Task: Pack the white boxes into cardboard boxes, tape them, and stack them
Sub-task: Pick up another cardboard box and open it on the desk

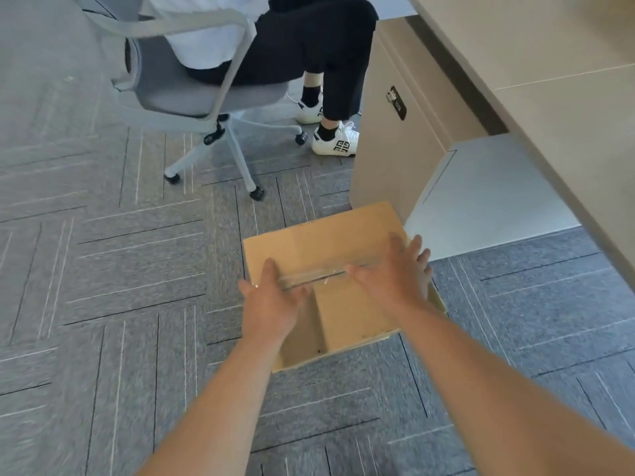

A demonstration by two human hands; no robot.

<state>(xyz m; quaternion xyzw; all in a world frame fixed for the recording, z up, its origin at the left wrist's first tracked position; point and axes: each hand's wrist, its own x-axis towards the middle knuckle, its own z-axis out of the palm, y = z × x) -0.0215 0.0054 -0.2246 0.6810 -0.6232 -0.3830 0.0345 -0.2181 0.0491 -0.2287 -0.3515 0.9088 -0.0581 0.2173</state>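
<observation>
A closed cardboard box (319,235) sits low over the grey carpet, in front of me and next to a desk cabinet. A strip of clear tape (319,278) runs along its top seam. My left hand (271,300) lies flat on the box's near left top, fingers spread, touching the left end of the tape. My right hand (395,273) lies flat on the right side of the top, with its fingers reaching toward the far right edge. Neither hand curls around anything. No white boxes are in view.
A beige desk cabinet (405,139) with a lock stands just behind the box to the right, under a desk top (549,80). A person (330,56) sits on a grey wheeled office chair (192,97) at the back left. Carpet (120,304) spreads to the left.
</observation>
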